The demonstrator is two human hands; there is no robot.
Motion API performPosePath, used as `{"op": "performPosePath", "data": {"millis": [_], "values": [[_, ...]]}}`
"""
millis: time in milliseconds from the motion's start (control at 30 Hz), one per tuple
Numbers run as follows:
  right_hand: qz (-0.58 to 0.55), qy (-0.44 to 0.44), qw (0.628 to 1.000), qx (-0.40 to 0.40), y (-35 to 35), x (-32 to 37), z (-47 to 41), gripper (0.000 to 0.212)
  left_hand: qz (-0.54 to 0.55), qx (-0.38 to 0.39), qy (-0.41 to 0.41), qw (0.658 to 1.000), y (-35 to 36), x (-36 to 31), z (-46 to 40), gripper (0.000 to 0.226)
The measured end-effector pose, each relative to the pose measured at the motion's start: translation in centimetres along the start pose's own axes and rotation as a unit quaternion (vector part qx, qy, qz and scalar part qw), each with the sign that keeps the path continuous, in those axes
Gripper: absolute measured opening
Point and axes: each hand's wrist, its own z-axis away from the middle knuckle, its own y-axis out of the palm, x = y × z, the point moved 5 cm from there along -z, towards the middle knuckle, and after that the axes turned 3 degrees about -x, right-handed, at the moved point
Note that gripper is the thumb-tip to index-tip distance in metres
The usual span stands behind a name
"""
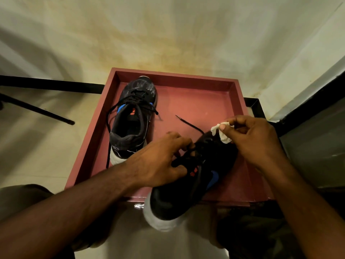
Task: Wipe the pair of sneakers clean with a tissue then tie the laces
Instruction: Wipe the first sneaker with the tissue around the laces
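- The near sneaker (188, 184), black with a white sole, a blue patch on its side and a red mark on the tongue, lies slanted across the front edge of the red tray (186, 101), its heel overhanging the rim toward the person and its toe pointing up and to the right
- The left hand (158, 161) rests on this sneaker's lace area, fingers (179, 141) curled in among the black laces; the thumb presses near the tongue, so the hand is closed on the laces
- One loose lace end (188, 123) trails from this shoe up and left over the tray floor
- The right hand (255, 141) sits over the toe of the same sneaker, thumb and fingertips pinched narrowly on a crumpled white tissue (222, 132), which touches the toe
- The far sneaker (133, 120), of the same kind, stands upright inside the tray at its left side, toe toward the far wall, with pale scuffs across the toe
- Its laces hang untied, and one long lace (107, 135) drops down the left side past the heel
- The tray rests on a dark metal frame (255, 107) against a stained pale wall (168, 34)
- The person's knees, in dark cloth, show at the lower corners
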Motion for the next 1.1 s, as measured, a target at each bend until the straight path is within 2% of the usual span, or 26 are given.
{"op": "performPosePath", "data": {"millis": [167, 300, 433, 533, 600, 667, 767, 800, 900, 967, 1067, 1100], "values": [[0.094, -0.022, 0.995, 0.001, 0.0, 0.1, -0.1, 0.009, -0.090, -0.032, 0.038, 0.995, -0.4, -0.6, 0.4, 0.031], [0.159, -0.039, 0.986, -0.006, -0.2, 0.3, 0.0, 0.005, -0.112, -0.035, 0.019, 0.993, -1.2, 0.2, 0.3, 0.033], [0.188, -0.056, 0.979, 0.046, 3.0, 1.0, 1.2, 0.010, -0.111, 0.005, -0.051, 0.992, -0.8, 1.0, 0.2, 0.051], [0.180, -0.064, 0.975, 0.115, 5.0, 1.0, 1.8, 0.016, -0.117, 0.031, -0.064, 0.991, -0.2, 1.2, 0.2, 0.033], [0.138, -0.045, 0.979, 0.142, 4.6, 0.8, 1.5, 0.015, -0.127, 0.037, -0.060, 0.989, -0.1, 1.2, 0.2, 0.031], [0.133, -0.044, 0.983, 0.116, 4.0, 0.7, 1.0, 0.013, -0.155, 0.043, -0.046, 0.986, 0.1, 1.0, 0.2, 0.034], [0.212, -0.098, 0.972, 0.004, 3.6, 1.9, 0.1, 0.015, -0.179, 0.047, -0.034, 0.982, 0.2, 0.5, 0.1, 0.039], [0.225, -0.111, 0.968, -0.002, 4.1, 2.1, 0.0, 0.014, -0.177, 0.047, -0.041, 0.982, 0.3, 0.6, 0.0, 0.039], [0.181, -0.066, 0.978, 0.085, 6.0, 1.4, 0.3, 0.011, -0.137, 0.027, -0.078, 0.987, 0.3, 0.9, 0.1, 0.037], [0.143, -0.027, 0.979, 0.142, 6.5, 0.8, 0.5, 0.006, -0.119, 0.003, -0.102, 0.988, 0.4, 1.0, 0.2, 0.047], [0.041, 0.031, 0.961, 0.270, 6.4, 0.9, 1.3, 0.011, -0.083, -0.062, -0.130, 0.986, 0.3, 1.5, 0.5, 0.049], [0.011, 0.042, 0.960, 0.277, 6.1, 1.0, 1.4, 0.009, -0.073, -0.080, -0.140, 0.984, 0.2, 1.6, 0.6, 0.049]]}}
